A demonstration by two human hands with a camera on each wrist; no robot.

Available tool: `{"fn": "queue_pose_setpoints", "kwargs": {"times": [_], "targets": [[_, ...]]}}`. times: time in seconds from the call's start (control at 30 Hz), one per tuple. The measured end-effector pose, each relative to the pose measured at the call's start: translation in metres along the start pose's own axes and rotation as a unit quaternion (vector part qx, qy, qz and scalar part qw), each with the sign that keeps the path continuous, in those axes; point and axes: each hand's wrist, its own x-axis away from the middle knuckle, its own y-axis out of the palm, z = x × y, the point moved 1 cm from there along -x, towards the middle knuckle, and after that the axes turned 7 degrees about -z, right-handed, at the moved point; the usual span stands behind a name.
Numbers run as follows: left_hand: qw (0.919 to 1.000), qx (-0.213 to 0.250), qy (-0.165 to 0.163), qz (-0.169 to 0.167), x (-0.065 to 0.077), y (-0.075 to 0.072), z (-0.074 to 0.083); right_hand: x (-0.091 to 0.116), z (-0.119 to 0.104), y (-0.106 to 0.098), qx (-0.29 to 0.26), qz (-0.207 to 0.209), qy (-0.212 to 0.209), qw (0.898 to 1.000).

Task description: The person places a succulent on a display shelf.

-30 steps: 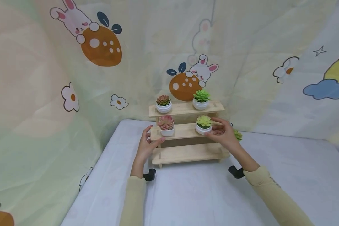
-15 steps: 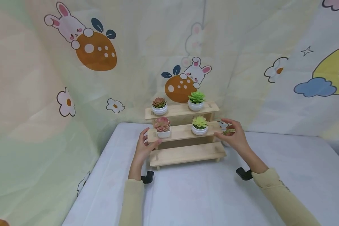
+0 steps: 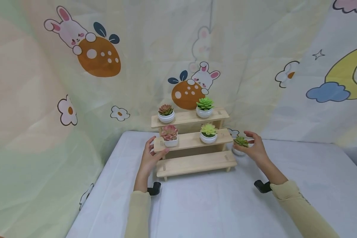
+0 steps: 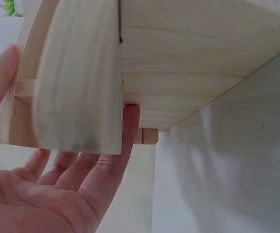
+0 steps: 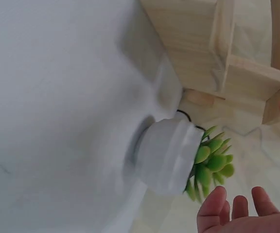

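Observation:
My left hand (image 3: 147, 161) grips the left end of the middle board of a three-tier wooden stand (image 3: 188, 141). In the left wrist view the thumb lies on one side of the wood (image 4: 79, 82) and the fingers reach round the other. To the right of the stand, a green succulent in a white pot (image 3: 241, 141) stands on the table. My right hand (image 3: 258, 152) is beside this plant, thumb and fingers spread around its leaves. The right wrist view shows the fingertips just short of the leaves (image 5: 213, 162), with nothing held.
On the top board stand a brownish succulent (image 3: 166, 114) and a bright green one (image 3: 204, 107). The middle board bears a pink succulent (image 3: 170, 135) and a yellow-green one (image 3: 208, 133). A printed cloth backdrop (image 3: 148, 72) rises behind the white table (image 3: 196, 205).
My right hand has moved right, from beside the yellow-green succulent on the middle board to the potted succulent on the table. The left hand keeps its grip. The head view has shifted slightly.

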Motion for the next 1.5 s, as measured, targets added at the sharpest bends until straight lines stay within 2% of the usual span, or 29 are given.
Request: {"fn": "queue_pose_setpoints", "kwargs": {"times": [0.3, 0.5, 0.73, 1.13, 1.5], "targets": [[0.9999, 0.009, 0.008, -0.005, 0.0, -0.001, 0.0, -0.006, 0.019, 0.002, -0.002, -0.028, 0.095, 0.995], [0.9998, 0.01, 0.014, -0.003, -0.001, 0.001, -0.001, -0.012, 0.034, 0.001, -0.014, -0.052, 0.124, 0.991], [0.9997, 0.022, 0.006, -0.008, 0.001, 0.004, -0.003, -0.014, 0.047, -0.001, 0.014, -0.066, 0.125, 0.99], [0.9998, 0.013, 0.017, -0.003, 0.001, -0.001, 0.002, -0.02, 0.054, 0.005, 0.04, -0.053, 0.098, 0.993], [0.9999, 0.005, 0.014, -0.004, 0.002, -0.003, -0.001, -0.013, 0.054, 0.0, 0.013, -0.036, 0.11, 0.993]]}}
